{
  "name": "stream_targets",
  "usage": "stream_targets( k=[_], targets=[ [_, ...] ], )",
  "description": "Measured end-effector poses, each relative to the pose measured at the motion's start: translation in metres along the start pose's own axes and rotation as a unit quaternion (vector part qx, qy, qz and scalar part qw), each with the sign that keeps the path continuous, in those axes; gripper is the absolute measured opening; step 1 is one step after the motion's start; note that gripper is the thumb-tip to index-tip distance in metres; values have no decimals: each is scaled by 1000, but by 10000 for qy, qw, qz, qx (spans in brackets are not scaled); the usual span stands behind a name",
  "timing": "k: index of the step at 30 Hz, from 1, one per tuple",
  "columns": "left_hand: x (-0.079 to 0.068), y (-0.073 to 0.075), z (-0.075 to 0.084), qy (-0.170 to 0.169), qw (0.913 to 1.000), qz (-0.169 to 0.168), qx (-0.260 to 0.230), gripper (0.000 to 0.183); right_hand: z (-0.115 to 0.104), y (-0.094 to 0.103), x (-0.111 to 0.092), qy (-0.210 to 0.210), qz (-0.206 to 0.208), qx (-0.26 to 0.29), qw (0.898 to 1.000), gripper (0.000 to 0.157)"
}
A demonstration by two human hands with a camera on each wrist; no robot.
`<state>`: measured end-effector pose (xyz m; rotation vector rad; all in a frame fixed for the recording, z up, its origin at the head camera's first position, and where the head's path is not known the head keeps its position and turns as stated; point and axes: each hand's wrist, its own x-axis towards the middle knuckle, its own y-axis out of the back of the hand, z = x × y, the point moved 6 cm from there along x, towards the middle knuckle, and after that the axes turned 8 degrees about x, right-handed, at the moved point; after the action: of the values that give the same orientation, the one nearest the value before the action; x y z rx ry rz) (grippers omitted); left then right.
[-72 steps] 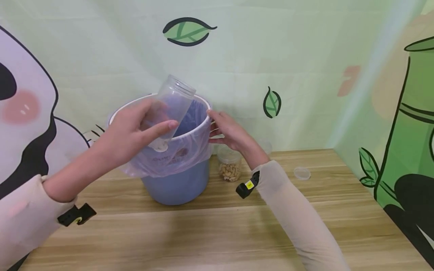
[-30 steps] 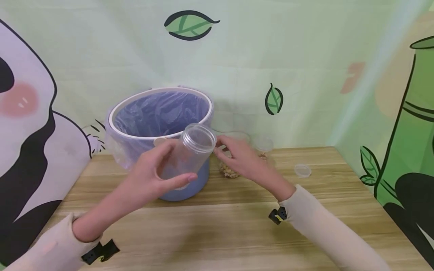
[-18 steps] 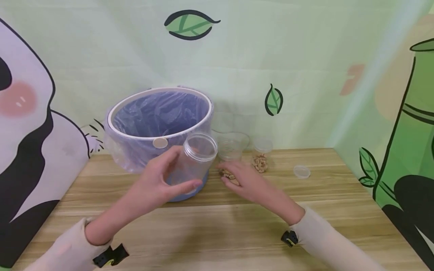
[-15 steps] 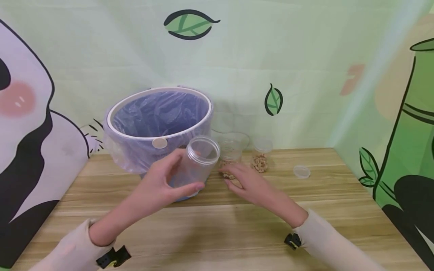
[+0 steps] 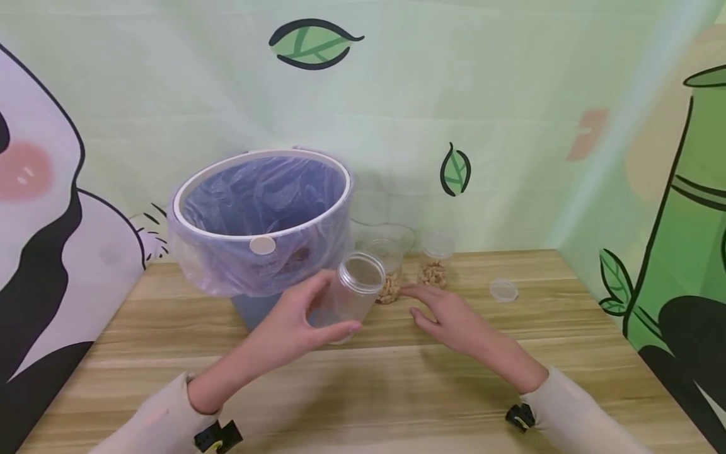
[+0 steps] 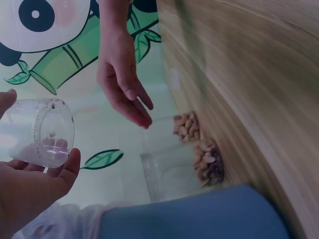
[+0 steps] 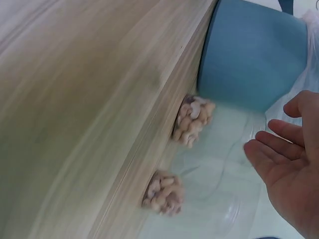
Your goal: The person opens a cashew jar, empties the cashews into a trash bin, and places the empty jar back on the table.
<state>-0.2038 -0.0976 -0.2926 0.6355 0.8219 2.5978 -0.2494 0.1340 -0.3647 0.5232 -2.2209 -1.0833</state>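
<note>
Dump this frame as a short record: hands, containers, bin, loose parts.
left hand: grips empty jar
empty jar: clear, tilted, mouth uncovered, no nuts visible inside
right hand: holds nothing, fingers extended, near the nut jars
nut jars: two, clear, upright on table; one beside bin, nuts low inside; other farther right in head view
bin: blue, white rim, bag-lined
loose parts: clear disc on table

No text can be read; the faint print (image 5: 297, 256) on the bin liner (image 5: 205, 266) is blurred.
</note>
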Motion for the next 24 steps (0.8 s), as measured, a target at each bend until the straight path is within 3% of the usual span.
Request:
stream_targets(
  k=[6, 15, 24],
  targets=[
    [9, -19, -12, 174, 9996, -162, -161, 55, 17, 11, -12, -213, 130, -79, 9997, 36],
    [19, -34, -29, 410, 9990, -198, 51, 54, 34, 27, -20, -511, 256, -291, 9979, 39],
    [31, -71, -44, 447, 9981, -417, 119, 56, 52, 36, -34, -582, 330, -578, 9961, 34]
  ],
)
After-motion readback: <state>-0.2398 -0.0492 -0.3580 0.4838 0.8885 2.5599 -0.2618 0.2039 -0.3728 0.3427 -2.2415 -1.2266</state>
